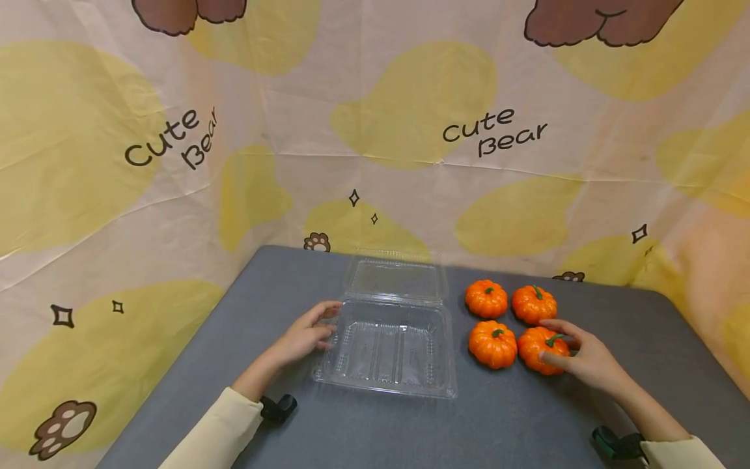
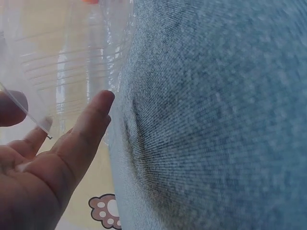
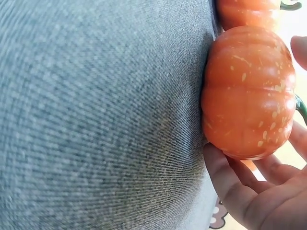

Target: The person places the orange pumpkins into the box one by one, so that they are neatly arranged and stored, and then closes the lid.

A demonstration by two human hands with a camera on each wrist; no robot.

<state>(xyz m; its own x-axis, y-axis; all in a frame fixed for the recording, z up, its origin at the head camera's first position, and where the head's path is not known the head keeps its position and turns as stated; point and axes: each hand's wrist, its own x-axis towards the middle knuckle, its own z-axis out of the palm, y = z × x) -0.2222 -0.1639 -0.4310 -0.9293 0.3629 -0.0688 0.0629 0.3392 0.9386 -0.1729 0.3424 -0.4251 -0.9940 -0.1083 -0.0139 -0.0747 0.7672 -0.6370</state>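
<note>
Pumpkin (image 3: pixel 249 96) in right fingers (image 3: pixel 225 179), ribbed, glossy; clear clamshell (image 1: pixel 387 352).

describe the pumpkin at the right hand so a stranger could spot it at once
On the gray table, four orange pumpkins sit two by two, right of the clear container in the head view. Take the near-right pumpkin: it is the only one with the right hand around it.
</note>
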